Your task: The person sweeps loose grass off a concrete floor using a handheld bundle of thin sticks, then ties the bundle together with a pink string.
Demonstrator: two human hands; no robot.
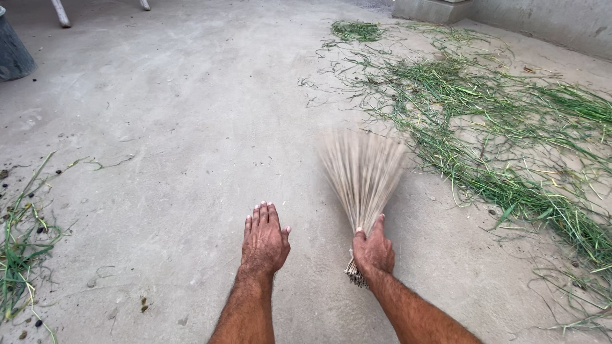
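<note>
We note right hand (pixel 373 250) grip closed on pale straw broom (pixel 362 175), bristles fanned, blurred; left hand (pixel 264 241) flat, empty

We see a hand broom (pixel 362 181) made of thin, pale tan stalks bound into a tight bundle at the base. The stalks fan outward from the bound end and appear motion-blurred at the tips. The broom lies low over the concrete floor (pixel 191 127), bound end nearest us, fanned tips just beside the scattered green grass cuttings (pixel 503 127).
</note>
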